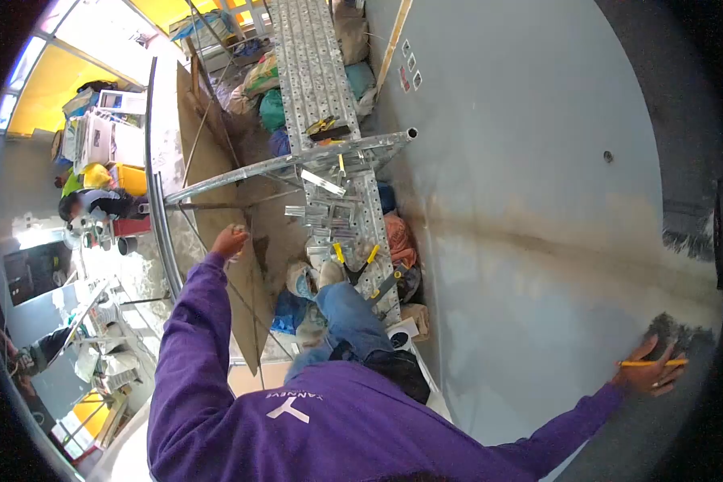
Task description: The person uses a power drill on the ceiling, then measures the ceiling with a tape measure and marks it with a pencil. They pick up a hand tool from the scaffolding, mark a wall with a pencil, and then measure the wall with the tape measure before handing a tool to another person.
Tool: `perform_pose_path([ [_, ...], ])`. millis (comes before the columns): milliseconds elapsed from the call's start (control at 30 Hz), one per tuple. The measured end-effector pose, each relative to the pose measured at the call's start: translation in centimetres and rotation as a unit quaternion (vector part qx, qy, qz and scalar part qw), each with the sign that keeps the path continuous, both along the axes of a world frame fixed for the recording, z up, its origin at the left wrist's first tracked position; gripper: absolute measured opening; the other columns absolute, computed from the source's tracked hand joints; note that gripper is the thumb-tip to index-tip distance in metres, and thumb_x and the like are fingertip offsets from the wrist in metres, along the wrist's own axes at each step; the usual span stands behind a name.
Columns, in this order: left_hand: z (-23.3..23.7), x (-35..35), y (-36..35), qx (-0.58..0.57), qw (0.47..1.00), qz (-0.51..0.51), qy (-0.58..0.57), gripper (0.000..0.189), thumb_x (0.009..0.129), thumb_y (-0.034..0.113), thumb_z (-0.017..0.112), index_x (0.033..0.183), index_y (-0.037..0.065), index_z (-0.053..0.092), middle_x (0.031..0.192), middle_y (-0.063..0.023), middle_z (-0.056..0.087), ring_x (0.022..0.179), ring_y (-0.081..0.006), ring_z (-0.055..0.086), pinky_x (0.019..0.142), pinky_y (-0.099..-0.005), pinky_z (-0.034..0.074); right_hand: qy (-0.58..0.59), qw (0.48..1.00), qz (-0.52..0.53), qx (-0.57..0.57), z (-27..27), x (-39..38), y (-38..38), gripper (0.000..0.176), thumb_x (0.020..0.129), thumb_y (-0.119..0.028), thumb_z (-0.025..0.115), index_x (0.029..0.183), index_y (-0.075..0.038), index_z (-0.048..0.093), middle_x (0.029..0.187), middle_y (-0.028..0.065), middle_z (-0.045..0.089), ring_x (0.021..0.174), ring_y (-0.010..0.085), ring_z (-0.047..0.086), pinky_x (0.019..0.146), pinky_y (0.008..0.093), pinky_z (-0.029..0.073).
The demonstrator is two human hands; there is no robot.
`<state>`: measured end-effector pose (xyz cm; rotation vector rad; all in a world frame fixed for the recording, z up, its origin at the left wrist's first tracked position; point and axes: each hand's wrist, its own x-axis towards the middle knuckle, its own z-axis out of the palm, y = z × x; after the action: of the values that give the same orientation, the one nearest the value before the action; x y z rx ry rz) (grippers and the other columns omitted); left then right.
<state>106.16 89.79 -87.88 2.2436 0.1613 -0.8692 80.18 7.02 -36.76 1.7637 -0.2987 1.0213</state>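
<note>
My right hand [655, 368] reaches out to the grey wall [522, 337], beside a rough dark patch [683, 331]. A thin yellow pencil [633, 363] lies across its fingers. Raised near the slanting scaffold rods, my left hand [231, 243] has its fingers curled in. What it holds, if anything, is too small to make out. Below me, a perforated metal plank [368, 201] carries short metal channel pieces [321, 215] and a tool with yellow handles [373, 254]. A black and yellow tool [390, 281] lies near my leg.
A scaffold tube [289, 165] crosses ahead over the planks. Filled sacks [273, 108] and an orange bag [400, 239] lie on the floor below. Electrical boxes [410, 63] sit in the wall. At the far left, another person [108, 202] bends near stacked goods.
</note>
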Motion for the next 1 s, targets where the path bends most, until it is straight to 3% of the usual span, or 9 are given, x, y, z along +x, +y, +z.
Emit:
perform_pose_path([
  [67, 1.3, -3.2, 5.4, 0.084, 0.962, -0.219, -0.142, 0.021, 0.081, 0.021, 0.066, 0.1, 0.01, 0.064, 0.082, -0.0072, 0.063, 0.078, -0.0266, 0.062, 0.068, -0.0399, 0.049, -0.005, 1.0, 0.004, 0.005, 0.0, 0.3, 0.2, 0.048, 0.088, -0.059, 0.062, 0.118, -0.023, 0.069, 0.135, 0.0112, 0.06, 0.127, 0.0324, 0.052, 0.112, 0.049, 0.024],
  [100, 2.2, -5.7, 7.6, 0.161, 0.869, -0.392, -0.255, 0.02, 0.08, 0.02, 0.066, 0.097, 0.011, 0.065, 0.08, -0.0082, 0.063, 0.073, -0.0282, 0.062, 0.066, -0.0421, 0.049, 0.002, 1.0, -0.012, 0.011, -0.1, 0.2, 0.2, 0.047, 0.088, -0.058, 0.064, 0.118, -0.022, 0.068, 0.134, 0.0117, 0.06, 0.127, 0.0324, 0.053, 0.112, 0.0486, 0.024],
  [167, 3.7, -11.9, 11.4, 0.173, 0.877, -0.397, -0.208, 0.017, 0.081, 0.019, 0.064, 0.097, 0.014, 0.066, 0.082, -0.0096, 0.064, 0.069, -0.0312, 0.064, 0.06, -0.047, 0.05, 0.016, 0.999, -0.043, 0.021, -0.3, 0.0, 0.4, 0.046, 0.087, -0.056, 0.067, 0.118, -0.021, 0.067, 0.134, 0.0128, 0.06, 0.127, 0.0322, 0.053, 0.111, 0.0478, 0.023],
  [233, 7.0, -18.6, 13.1, 0.218, 0.892, -0.369, -0.144, 0.014, 0.082, 0.017, 0.061, 0.095, 0.016, 0.067, 0.08, -0.0097, 0.063, 0.071, -0.0321, 0.065, 0.06, -0.047, 0.05, 0.051, 0.998, -0.041, 0.022, 0.3, 1.8, 2.6, 0.048, 0.086, -0.051, 0.071, 0.121, -0.019, 0.062, 0.133, 0.0129, 0.061, 0.126, 0.0324, 0.053, 0.112, 0.048, 0.022],
  [367, 11.5, -28.3, 13.4, 0.18, 0.957, 0.028, 0.226, 0.02, 0.087, 0.027, 0.06, 0.084, 0.009, 0.069, 0.077, -0.0128, 0.069, 0.075, -0.0343, 0.067, 0.063, -0.043, 0.053, 0.061, 0.995, -0.08, 0.019, 0.0, 1.7, 2.7, 0.05, 0.085, -0.048, 0.073, 0.123, -0.018, 0.058, 0.134, 0.013, 0.06, 0.128, 0.0321, 0.052, 0.114, 0.0491, 0.02],
  [500, 11.9, -32.9, 14.6, 0.076, 0.974, -0.018, 0.212, 0.036, 0.092, 0.037, 0.055, 0.083, 0.005, 0.069, 0.075, -0.008, 0.067, 0.071, -0.0198, 0.063, 0.063, -0.0379, 0.05, 0.062, 0.993, -0.091, 0.051, 0.0, 1.6, 3.3, 0.046, 0.086, -0.046, 0.072, 0.123, -0.021, 0.059, 0.134, 0.0136, 0.06, 0.128, 0.0324, 0.053, 0.112, 0.0524, 0.025],
  [800, 8.1, -16.5, 16.8, 0.099, 0.985, -0.137, 0.047, 0.03, 0.091, 0.033, 0.059, 0.084, 0.005, 0.067, 0.072, -0.0041, 0.063, 0.066, -0.0162, 0.058, 0.06, -0.0362, 0.047, 0.003, 0.999, 0.002, 0.04, -0.4, 0.8, 1.9, 0.035, 0.09, -0.038, 0.069, 0.119, -0.018, 0.064, 0.131, 0.0162, 0.061, 0.124, 0.0345, 0.056, 0.103, 0.0507, 0.041],
  [900, 9.4, -6.5, 15.9, 0.071, 0.993, 0.031, 0.093, 0.027, 0.088, 0.031, 0.061, 0.082, 0.005, 0.065, 0.07, -0.0027, 0.059, 0.063, -0.0146, 0.054, 0.058, -0.0345, 0.044, -0.015, 1.0, 0.002, 0.022, 0.1, 1.6, 2.5, 0.037, 0.09, -0.038, 0.069, 0.118, -0.014, 0.065, 0.126, 0.02, 0.062, 0.122, 0.0369, 0.057, 0.096, 0.0515, 0.046],
  [1000, 11.1, 7.3, 15.3, 0.084, 0.991, 0.013, 0.103, 0.028, 0.084, 0.032, 0.066, 0.08, 0.005, 0.065, 0.067, -0.0015, 0.056, 0.062, -0.0131, 0.052, 0.057, -0.0346, 0.043, -0.055, 0.996, -0.044, 0.051, -0.4, 1.1, 0.7, 0.037, 0.09, -0.038, 0.069, 0.113, -0.008, 0.066, 0.122, 0.0249, 0.061, 0.117, 0.041, 0.059, 0.093, 0.0528, 0.049],
])
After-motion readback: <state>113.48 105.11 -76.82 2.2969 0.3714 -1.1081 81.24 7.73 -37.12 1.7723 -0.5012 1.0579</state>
